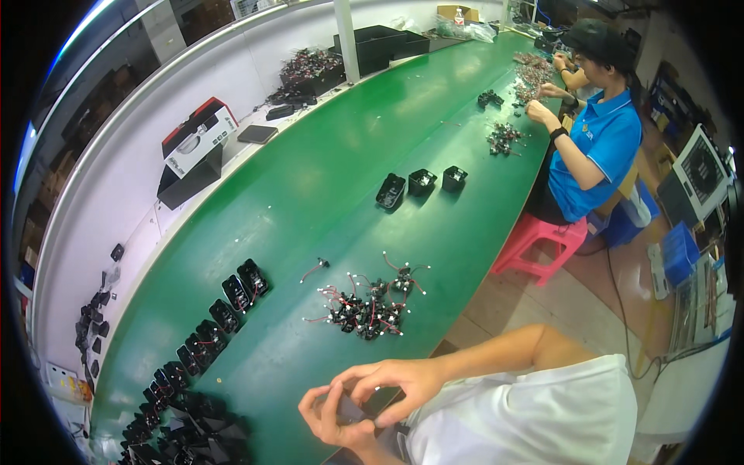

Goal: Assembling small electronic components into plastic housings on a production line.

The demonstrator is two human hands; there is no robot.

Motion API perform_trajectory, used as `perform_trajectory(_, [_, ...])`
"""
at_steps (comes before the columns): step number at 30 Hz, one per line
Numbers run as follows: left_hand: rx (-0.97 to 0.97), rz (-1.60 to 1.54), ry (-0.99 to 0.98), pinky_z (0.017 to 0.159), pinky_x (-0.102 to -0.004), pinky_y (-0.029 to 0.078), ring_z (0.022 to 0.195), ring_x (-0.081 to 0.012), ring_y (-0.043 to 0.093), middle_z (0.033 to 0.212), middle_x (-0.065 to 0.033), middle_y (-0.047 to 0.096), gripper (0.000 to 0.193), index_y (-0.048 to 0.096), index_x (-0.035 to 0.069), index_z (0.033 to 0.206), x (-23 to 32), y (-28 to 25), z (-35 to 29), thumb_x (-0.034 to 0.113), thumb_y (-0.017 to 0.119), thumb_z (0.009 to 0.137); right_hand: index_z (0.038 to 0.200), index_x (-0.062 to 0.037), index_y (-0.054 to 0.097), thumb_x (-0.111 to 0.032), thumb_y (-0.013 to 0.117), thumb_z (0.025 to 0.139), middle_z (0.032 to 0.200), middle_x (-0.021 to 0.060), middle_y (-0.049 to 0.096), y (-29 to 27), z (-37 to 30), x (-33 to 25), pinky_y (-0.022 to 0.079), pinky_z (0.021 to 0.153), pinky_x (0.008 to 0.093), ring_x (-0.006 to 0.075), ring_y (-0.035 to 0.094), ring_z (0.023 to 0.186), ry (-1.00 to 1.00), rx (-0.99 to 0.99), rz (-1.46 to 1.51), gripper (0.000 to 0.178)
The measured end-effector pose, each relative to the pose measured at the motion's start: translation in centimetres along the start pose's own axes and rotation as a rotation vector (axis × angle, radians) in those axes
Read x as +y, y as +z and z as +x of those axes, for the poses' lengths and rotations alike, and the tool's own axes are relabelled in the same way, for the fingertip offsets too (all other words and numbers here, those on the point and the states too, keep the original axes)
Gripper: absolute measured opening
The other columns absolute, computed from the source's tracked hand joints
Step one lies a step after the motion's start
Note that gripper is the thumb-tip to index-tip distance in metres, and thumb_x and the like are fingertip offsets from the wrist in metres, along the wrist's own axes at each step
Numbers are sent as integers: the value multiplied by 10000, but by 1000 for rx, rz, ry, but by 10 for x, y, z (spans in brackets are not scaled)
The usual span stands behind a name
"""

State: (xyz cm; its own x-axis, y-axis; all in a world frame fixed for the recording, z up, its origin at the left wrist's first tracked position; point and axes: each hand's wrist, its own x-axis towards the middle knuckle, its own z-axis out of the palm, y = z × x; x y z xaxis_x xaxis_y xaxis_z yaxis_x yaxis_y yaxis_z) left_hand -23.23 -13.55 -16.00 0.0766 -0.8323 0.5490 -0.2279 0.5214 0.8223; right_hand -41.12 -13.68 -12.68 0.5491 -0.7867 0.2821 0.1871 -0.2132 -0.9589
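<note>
Near the lower middle, both my hands close around a small dark part, probably a black plastic housing (pixel 354 411), mostly covered by fingers. My left hand (pixel 329 418) grips it from the left and below. From the right, my right hand (pixel 407 381) holds its other side, with a small white tip showing by the fingers. Just beyond lies a pile of small black parts with red and black wires (pixel 368 310) and white connectors. A single wired part (pixel 316 268) rests apart from that pile.
A row of black housings (pixel 223 315) runs down the left, ending at a heap of black parts (pixel 190 434). Three open housings (pixel 422 182) stand farther up the green table (pixel 310 186). A co-worker in a blue shirt (pixel 601 147) sits at the far right, handling small parts.
</note>
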Motion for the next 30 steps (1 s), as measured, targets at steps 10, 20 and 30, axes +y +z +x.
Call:
perform_trajectory(10, [-31, 214, 80, 818, -432, 524, 931, -341, 632, 1061, -202, 618, 433, 687, -23, 1136, 20, 3, 0, 356, 557, 970, 1128, 37, 651, -69, 694, 915, 1327, 118, 595, 13, -3, 18, 497, 1017, 359, 196, 569, 1199, 319, 213, 739, 242])
perform_trajectory(20, [-206, 61, 39, 884, -386, 541, 1036, -297, 656, 1176, -149, 662, 530, 679, 18, 1216, 7, -8, 16, 198, 847, 747, 1269, 18, 571, -218, 647, 942, 1231, 123, 638, -5, 0, 7, 445, 1059, 426, 212, 605, 1172, 471, 292, 1020, 410])
perform_trajectory(30, [266, 925, -91, 1008, -452, 434, 1193, -356, 533, 1258, -144, 602, 439, 631, 29, 1227, -15, -112, 21, 101, 742, 808, 924, -14, 679, -99, 809, 711, 1432, 157, 522, -130, 151, -10, 450, 1040, 447, 371, 524, 1270, -201, 7, -1257, 263])
